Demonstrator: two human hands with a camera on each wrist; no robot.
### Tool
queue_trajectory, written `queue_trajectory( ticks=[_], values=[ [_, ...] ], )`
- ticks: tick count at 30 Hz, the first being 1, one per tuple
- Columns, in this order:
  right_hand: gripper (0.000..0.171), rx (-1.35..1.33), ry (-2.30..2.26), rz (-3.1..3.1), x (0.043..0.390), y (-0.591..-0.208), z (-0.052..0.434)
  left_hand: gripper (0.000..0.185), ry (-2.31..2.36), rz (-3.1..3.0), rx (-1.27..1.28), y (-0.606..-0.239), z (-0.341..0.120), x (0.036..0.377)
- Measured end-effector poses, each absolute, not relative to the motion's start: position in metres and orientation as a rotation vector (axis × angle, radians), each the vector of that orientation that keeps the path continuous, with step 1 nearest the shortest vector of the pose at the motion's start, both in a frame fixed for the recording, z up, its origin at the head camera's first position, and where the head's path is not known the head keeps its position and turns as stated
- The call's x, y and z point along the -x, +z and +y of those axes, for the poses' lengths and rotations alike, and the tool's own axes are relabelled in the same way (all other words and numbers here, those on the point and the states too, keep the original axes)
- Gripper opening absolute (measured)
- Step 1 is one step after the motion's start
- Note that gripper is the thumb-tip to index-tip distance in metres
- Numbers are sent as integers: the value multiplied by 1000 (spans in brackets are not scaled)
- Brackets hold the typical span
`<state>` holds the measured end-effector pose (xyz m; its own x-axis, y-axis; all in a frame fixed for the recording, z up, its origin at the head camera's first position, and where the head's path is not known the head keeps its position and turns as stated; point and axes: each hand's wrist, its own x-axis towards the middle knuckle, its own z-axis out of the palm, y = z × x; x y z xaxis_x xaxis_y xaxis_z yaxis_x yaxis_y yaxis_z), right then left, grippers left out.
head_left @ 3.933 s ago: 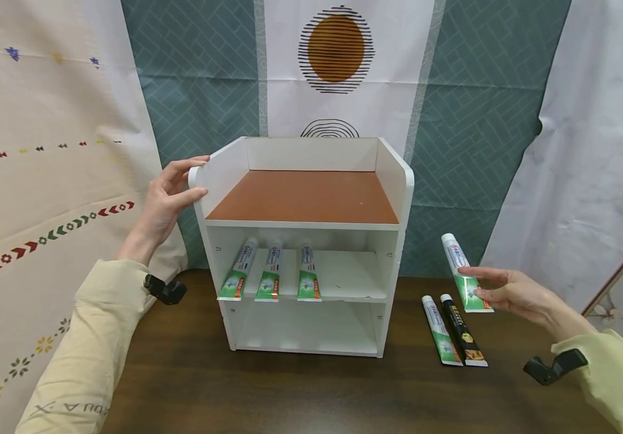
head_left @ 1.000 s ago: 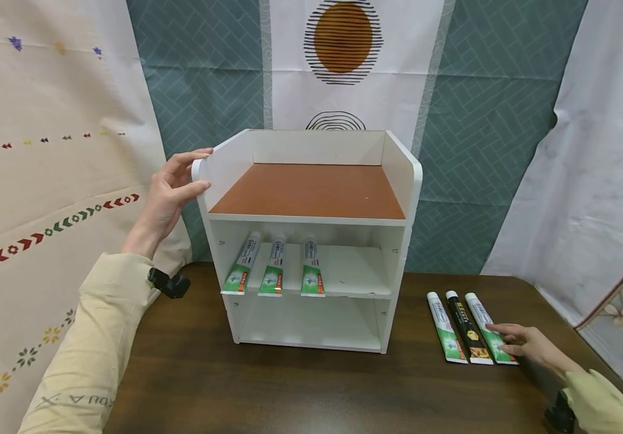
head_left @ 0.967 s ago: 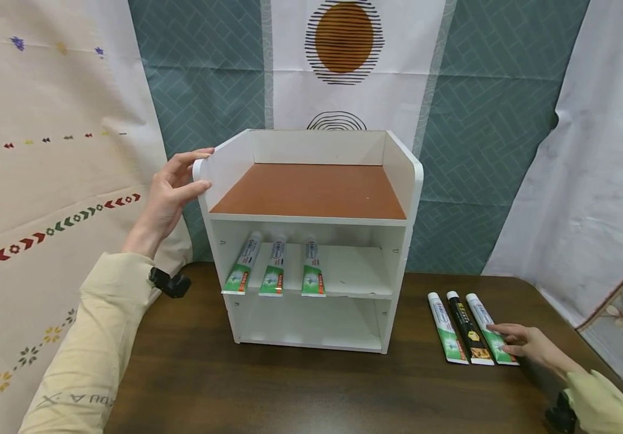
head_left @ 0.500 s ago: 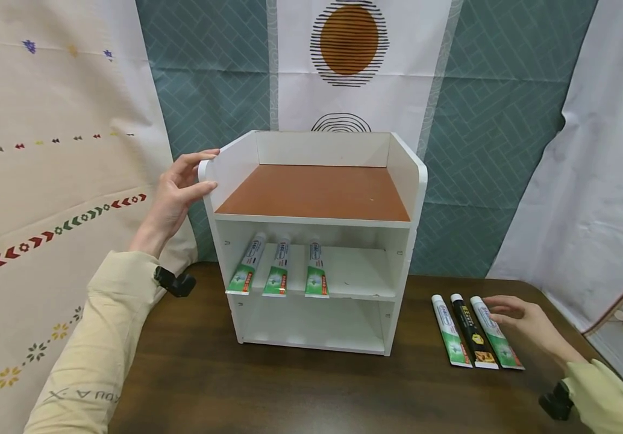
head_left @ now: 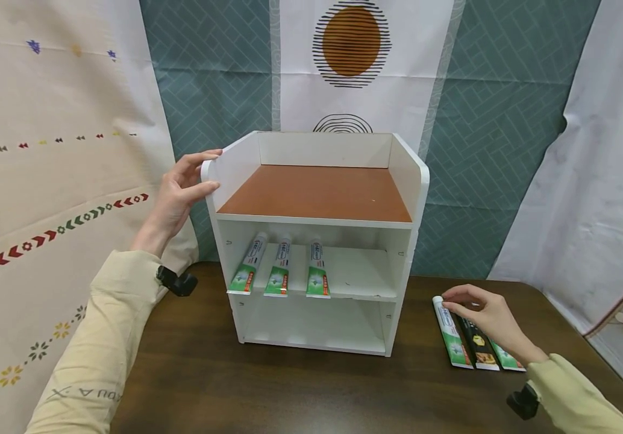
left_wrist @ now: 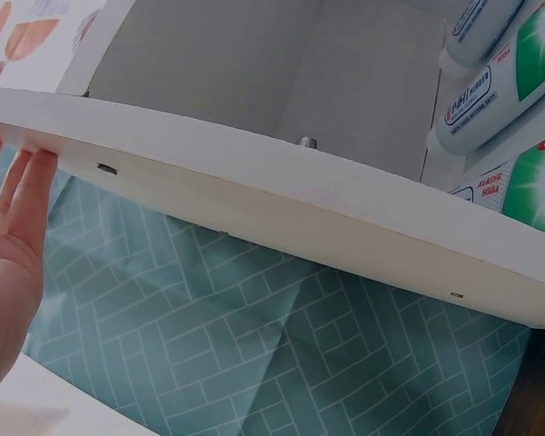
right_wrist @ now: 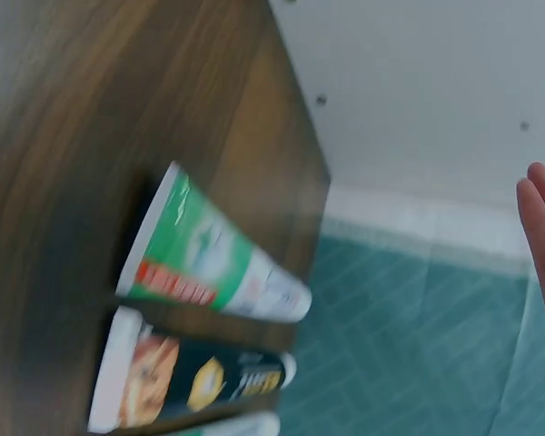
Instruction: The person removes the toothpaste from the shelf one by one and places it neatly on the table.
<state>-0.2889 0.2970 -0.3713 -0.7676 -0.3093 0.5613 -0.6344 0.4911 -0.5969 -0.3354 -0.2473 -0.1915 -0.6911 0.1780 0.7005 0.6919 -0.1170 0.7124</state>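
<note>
A white shelf unit with a brown top board stands on the dark wooden table. Three green-and-white tubes lie side by side on its middle shelf. My left hand grips the top front corner of the unit's left side panel, thumb in front and fingers behind; its fingers lie along the panel edge. To the right on the table lie a green-white tube, a black tube and another green tube. My right hand arches over them, fingertips touching the leftmost tube near its cap.
Patterned curtains hang close behind and on both sides of the table. The unit's bottom shelf has nothing on it. The table's right edge runs just beyond the three tubes. The right wrist view is blurred but shows the green tube and the black tube.
The right hand laid a green tube down beside the other two, then slid from the rightmost tube's lower end up and left to the leftmost tube's cap. The left hand stayed.
</note>
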Motion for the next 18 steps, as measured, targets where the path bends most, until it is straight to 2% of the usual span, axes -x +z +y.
queue_trajectory(
  ticks=[8,15,18],
  values=[
    [22,-993,1193,-2257,270,-338,255,40,-1865,-1775,971,-192,-247,336],
    [30,-1180,1120,-2090,263,-326,233,41,-1860,-1775,968,-192,-248,336],
    [24,-1297,1044,-1981,261,-322,223,40,-1862,-1778,965,-193,-248,336]
  ],
)
